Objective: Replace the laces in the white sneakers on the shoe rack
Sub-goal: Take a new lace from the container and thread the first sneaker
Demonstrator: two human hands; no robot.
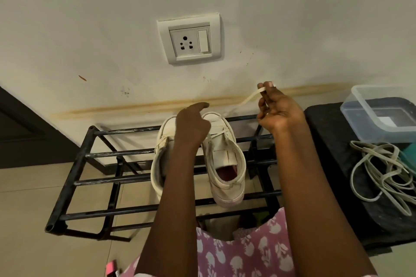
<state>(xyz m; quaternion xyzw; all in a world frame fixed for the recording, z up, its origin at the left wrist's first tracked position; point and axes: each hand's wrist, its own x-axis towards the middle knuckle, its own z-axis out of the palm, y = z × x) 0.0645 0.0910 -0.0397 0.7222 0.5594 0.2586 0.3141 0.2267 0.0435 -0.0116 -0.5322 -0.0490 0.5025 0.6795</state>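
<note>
Two white sneakers stand side by side on the black metal shoe rack (pixel 94 155), toes to the wall. The right sneaker (pixel 225 164) shows its open mouth and a few lace rows near the toe. The left sneaker (pixel 161 159) is largely hidden by my left arm. My left hand (pixel 192 126) rests over the gap between the two toes, index finger pointing toward the wall. My right hand (pixel 276 108) is raised to the right of the shoes and pinches a cream lace (pixel 249 98), which runs taut down to the right sneaker's toe.
A black stool or stand (pixel 333 164) at the right carries a tangled pile of cream laces (pixel 382 171) and a clear plastic box (pixel 382 110). A wall socket (pixel 190 39) is above the rack. A dark door edge (pixel 22 128) is at the left. Tiled floor lies below.
</note>
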